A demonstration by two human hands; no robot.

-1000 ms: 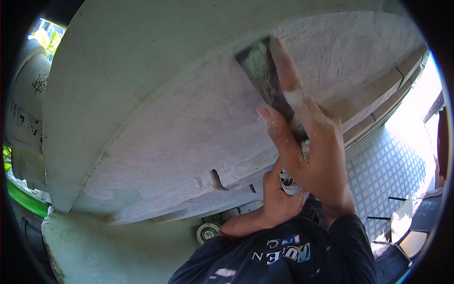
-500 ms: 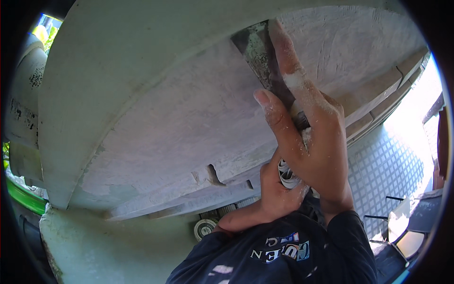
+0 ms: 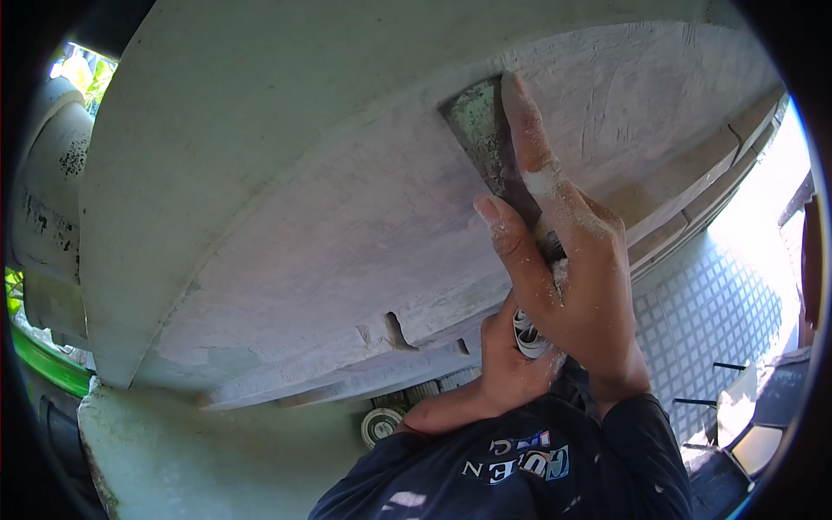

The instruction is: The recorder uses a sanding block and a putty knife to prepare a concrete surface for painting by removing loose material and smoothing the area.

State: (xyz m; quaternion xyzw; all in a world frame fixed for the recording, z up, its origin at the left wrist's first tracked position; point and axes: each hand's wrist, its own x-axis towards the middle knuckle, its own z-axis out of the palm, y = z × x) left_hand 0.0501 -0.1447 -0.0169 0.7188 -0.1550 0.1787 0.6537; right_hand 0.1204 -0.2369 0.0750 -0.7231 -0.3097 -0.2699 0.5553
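Observation:
My right hand (image 3: 582, 269) grips a scraper (image 3: 487, 139) with a flat, worn metal blade, its index finger stretched along one edge of the blade and the thumb near the blade's base. White dust coats the fingers. The blade's wide end lies at a pale plastered surface (image 3: 347, 225), near its curved border with a smooth greenish-grey band (image 3: 234, 95). Below the right hand, my left hand (image 3: 511, 364) is closed about a whitish, folded or coiled thing (image 3: 529, 336). Most of that thing and some left fingers are hidden behind the right hand.
A slot-like hole (image 3: 399, 331) cuts the plastered surface's lower edge. Ledges (image 3: 702, 191) run along the right. Chairs (image 3: 745, 433) stand at lower right, by a patterned tiled floor (image 3: 711, 312). A round whitish object (image 3: 381, 426) is beside my left arm; a green rim (image 3: 52, 364) shows far left.
The scraper and my right hand's fingertips sit lower in the picture, partly with a slight shift of the whole view. Both hands keep their grips.

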